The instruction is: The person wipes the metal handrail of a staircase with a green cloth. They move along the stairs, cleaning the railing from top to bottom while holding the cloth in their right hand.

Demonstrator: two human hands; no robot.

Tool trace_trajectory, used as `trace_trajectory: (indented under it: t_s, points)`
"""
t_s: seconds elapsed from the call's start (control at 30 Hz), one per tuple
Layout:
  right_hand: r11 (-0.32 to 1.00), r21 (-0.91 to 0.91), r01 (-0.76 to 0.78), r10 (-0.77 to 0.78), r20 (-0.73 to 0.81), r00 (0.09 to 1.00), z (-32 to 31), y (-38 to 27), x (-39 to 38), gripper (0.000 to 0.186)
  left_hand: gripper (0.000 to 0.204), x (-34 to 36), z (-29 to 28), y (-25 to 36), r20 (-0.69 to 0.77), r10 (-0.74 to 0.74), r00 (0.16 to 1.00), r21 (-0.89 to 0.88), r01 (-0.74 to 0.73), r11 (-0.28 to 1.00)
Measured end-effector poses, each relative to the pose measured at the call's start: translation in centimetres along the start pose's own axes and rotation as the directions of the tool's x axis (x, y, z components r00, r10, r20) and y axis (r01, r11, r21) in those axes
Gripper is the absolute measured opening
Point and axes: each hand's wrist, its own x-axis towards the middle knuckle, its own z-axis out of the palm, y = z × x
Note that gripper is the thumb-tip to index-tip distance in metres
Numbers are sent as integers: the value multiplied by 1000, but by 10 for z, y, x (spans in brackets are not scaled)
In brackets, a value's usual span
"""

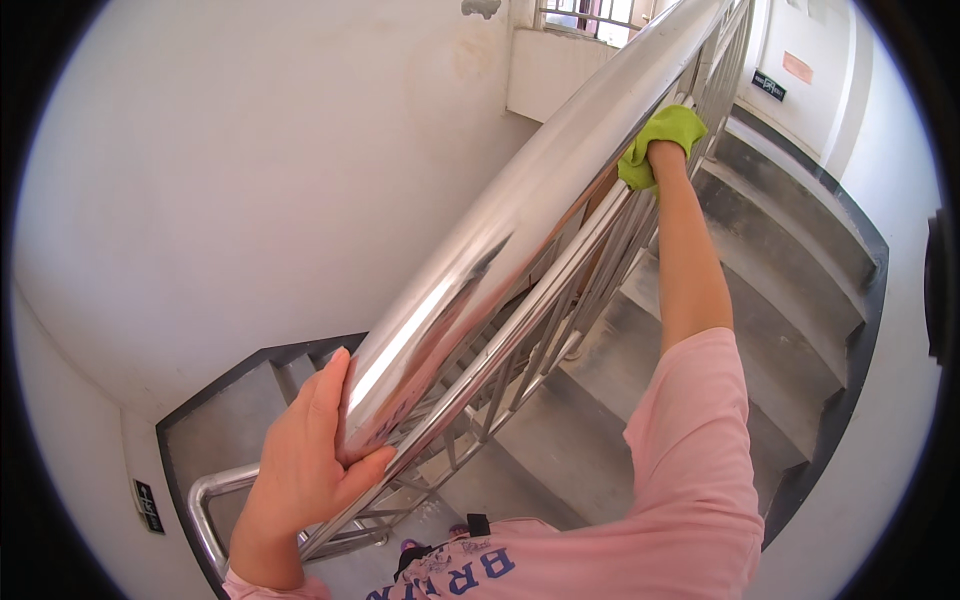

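Note:
A thick, shiny metal handrail (520,215) slants from the lower left up to the top right. My left hand (310,450) grips its near end, with the fingers on the far side and the thumb underneath. With my arm stretched far forward, my right hand (667,157) holds a bright green cloth (675,127) against the thinner lower rail (500,365). The cloth covers most of the fingers of that hand. Thin metal bars (565,310) run below the two rails.
Grey concrete steps (745,290) with dark edges rise on the right beside the railing. Another bent metal rail (205,500) shows at the lower left, near a lower flight. A white wall (250,180) stands left, and a barred window (600,18) is at the top.

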Motion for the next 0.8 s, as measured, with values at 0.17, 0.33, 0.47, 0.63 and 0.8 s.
trace_trajectory:
  t_s: [0.17,0.33,0.47,0.63,0.8]
  points:
    - [887,456,-65,40,63,997,6,14,-56,24,86,2,4,-1,2,-7,1000,-28,7,1000]
    - [512,854,-91,136,24,990,17,8,-113,26,86,1,3,3,-3,-14,1000,-7,14,1000]
    - [389,906,-167,273,60,960,27,16,-145,28,87,-3,1,-1,-10,-8,1000,-2,8,1000]
    - [927,342,-154,157,19,987,51,160,-149,35,87,2,-1,5,22,-2,1000,-17,3,1000]
    - [656,581,-482,497,148,855,71,155,-234,42,89,-6,-1,-3,43,-51,998,4,51,999]
